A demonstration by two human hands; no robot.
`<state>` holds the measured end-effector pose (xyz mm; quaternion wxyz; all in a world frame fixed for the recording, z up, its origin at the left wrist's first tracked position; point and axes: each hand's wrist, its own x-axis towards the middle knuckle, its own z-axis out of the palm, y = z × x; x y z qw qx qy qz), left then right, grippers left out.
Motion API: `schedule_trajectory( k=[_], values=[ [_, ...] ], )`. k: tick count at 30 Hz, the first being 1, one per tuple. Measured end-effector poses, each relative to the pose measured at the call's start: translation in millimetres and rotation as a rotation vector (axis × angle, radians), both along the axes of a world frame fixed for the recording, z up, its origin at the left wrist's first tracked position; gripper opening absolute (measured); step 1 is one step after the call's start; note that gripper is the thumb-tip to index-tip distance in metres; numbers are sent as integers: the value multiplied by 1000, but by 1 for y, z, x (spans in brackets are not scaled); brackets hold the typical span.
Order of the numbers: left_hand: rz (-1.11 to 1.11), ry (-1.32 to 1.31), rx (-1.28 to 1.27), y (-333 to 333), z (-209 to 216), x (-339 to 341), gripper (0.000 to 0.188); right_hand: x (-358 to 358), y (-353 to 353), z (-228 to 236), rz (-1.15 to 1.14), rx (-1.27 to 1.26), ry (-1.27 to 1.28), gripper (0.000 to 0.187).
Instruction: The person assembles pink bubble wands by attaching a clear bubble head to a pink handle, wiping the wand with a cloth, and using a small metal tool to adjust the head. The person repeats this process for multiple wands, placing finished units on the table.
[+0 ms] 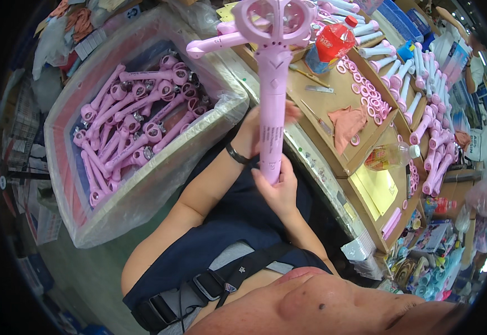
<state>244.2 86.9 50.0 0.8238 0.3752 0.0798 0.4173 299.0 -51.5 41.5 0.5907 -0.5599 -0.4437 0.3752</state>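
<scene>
While the right hand (282,194) clamped the base of a smooth, round-shafted pink plastic wand (273,92), midway between plastic-lined bin (143,196) and cardboard tray (338,100), the left hand (248,131) lay behind, its grip unclear.

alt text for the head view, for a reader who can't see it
A person holds up a pink wand, left hand behind its middle, right hand at its lower end. On the left, a plastic-lined bin holds many pink wands; on the right, a cardboard tray holds pink rings and an orange cloth.
</scene>
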Motion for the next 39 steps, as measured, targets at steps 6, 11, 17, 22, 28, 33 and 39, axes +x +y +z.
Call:
schedule_trajectory(
  k=[6, 11, 17, 22, 28, 33, 39],
  values=[
    [-1060, -821, -254, -1, -5, 14, 71, 17, -19, 9, 355, -273, 446, 45],
    [-236, 57, -313, -29, 9, -4, 59, 34, -27, 9, 22, -193, 100, 52],
    [-326, 631, 435, -51, -13, -37, 23, 115, -83, 57, -217, -206, 137, 52],
    [-289, 832, 373, -61, -50, -63, 20, 246, -117, 124, -527, 140, 124, 49],
    [-177, 1010, 693, -72, -51, -60, 25, 440, -77, 130, -969, -201, -5, 36],
    [-268, 1047, 851, -81, -44, -46, 29, 533, -38, 63, -966, -218, 15, 39],
    [-268, 1127, 945, -81, -43, -46, 30, 621, 1, -4, -1163, -209, -185, 53]
  ],
)
